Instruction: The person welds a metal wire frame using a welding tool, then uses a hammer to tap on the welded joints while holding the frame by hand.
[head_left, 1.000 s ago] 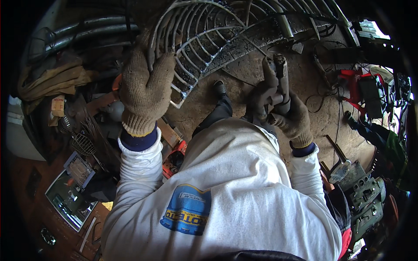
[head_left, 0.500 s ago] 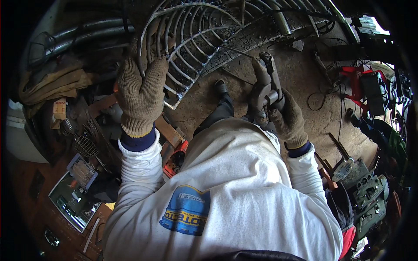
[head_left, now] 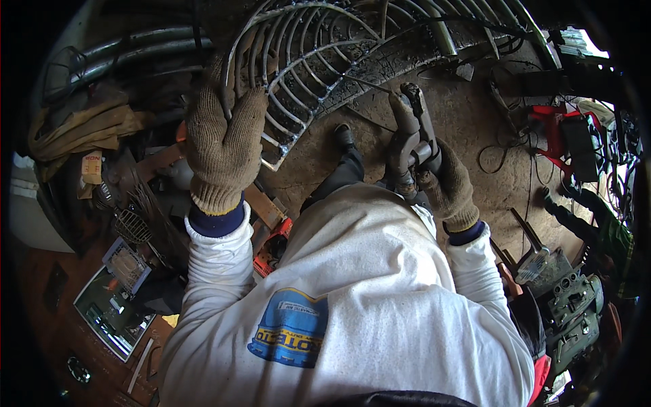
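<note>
A curved metal grille [head_left: 298, 78] of bent rods, with several welded joints along its lower edge, lies at the far side. My left hand [head_left: 224, 139], in a tan knit glove, has its thumb and fingers around the grille's left outer bar; its fingertips are partly hidden. In my right hand [head_left: 449, 183], also gloved, is a dark welding electrode holder [head_left: 422, 136]. A thin welding rod [head_left: 369, 84] reaches leftward from the holder's jaws toward the grille's lower edge. Whether its tip touches the metal, I cannot tell.
Folded brown cloth [head_left: 91, 129] and metal tubes [head_left: 142, 51] lie at the left. A red stand [head_left: 549, 129] is on the right, above a green-grey machine [head_left: 576, 308]. Cables [head_left: 495, 159] cross the floor. Another person's legs [head_left: 573, 217] show at right.
The grille and my left hand sit slightly farther right in the picture. My right hand stays nearly still with the electrode holder. The other person at right has shifted slightly.
</note>
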`<control>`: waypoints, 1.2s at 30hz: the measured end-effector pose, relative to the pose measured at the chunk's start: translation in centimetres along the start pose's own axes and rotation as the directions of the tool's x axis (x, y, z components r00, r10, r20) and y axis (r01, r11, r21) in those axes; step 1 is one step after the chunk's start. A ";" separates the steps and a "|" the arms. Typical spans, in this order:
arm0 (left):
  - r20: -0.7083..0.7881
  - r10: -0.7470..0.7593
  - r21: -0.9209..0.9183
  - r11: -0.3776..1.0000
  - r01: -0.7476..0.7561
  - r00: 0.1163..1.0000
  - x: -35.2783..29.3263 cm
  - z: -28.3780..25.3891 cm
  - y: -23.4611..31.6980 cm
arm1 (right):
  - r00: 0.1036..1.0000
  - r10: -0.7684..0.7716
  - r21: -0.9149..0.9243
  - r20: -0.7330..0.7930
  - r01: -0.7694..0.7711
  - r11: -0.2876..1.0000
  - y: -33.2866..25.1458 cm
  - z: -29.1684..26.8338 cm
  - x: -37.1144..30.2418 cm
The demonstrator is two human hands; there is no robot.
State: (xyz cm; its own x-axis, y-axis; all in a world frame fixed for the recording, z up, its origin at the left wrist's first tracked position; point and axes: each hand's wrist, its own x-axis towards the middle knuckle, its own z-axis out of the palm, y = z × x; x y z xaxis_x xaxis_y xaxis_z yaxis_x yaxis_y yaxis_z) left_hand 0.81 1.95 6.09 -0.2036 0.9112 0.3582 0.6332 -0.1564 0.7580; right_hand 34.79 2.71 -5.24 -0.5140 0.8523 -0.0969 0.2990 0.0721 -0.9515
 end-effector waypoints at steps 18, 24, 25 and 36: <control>0.046 0.107 0.162 0.980 -0.113 0.993 0.8 0.1 0.9 | 0.998 -0.004 -0.302 -0.058 -0.014 0.953 -2.3 0.5 0.0; 0.047 0.140 0.218 0.965 -0.147 0.989 0.7 0.2 1.0 | 0.998 -0.040 -0.297 -0.051 0.023 0.955 -2.1 0.6 0.0; 0.040 0.109 0.209 0.971 -0.115 0.993 0.7 0.2 1.3 | 0.998 -0.037 -0.299 -0.052 0.020 0.954 -2.1 0.6 0.0; 0.098 -0.096 0.222 0.972 0.072 0.991 0.3 0.0 2.1 | 0.993 -0.102 -0.400 0.059 0.117 0.909 -3.5 0.7 0.6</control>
State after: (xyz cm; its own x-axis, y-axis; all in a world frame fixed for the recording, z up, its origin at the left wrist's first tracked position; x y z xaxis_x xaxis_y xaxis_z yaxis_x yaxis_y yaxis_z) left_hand 2.06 1.86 7.79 -0.1893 0.9548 0.2292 0.7667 -0.0020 0.6420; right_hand 32.87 2.60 -2.15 -0.5884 0.8084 -0.0163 0.5334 0.3729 -0.7592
